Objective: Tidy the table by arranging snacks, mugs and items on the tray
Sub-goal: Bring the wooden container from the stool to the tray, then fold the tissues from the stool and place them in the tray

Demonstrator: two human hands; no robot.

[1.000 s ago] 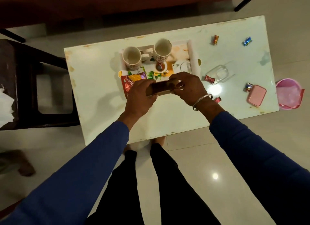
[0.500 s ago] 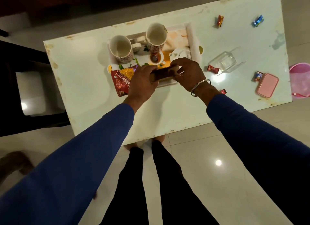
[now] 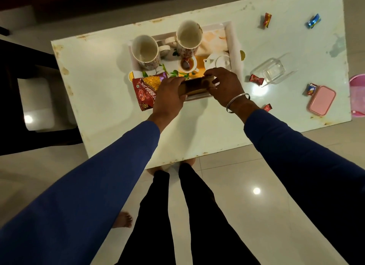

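A white tray [image 3: 233, 39] with a printed floor sits at the back of the pale table [image 3: 102, 91]. In it stand two tall patterned mugs [image 3: 146, 52] [image 3: 188, 38]. A red snack packet [image 3: 147, 92] lies over its front left corner. My left hand [image 3: 169, 95] and my right hand [image 3: 223, 83] both grip a brown box-shaped pack [image 3: 197, 86], one at each end, held over the tray's front edge. How much of the pack rests in the tray is hidden by my fingers.
Wrapped candies [image 3: 266, 20] [image 3: 313, 21] [image 3: 256, 80] [image 3: 311, 89] [image 3: 267, 107] lie scattered on the table's right half, with a clear plastic box [image 3: 273, 71] and a pink case [image 3: 322, 99]. A pink bin [image 3: 358, 94] stands at the right edge, a dark chair [image 3: 29, 98] on the left.
Both hands carried the brown pack forward, from the table in front of the tray onto the tray's front edge. My head has leaned closer over the table.
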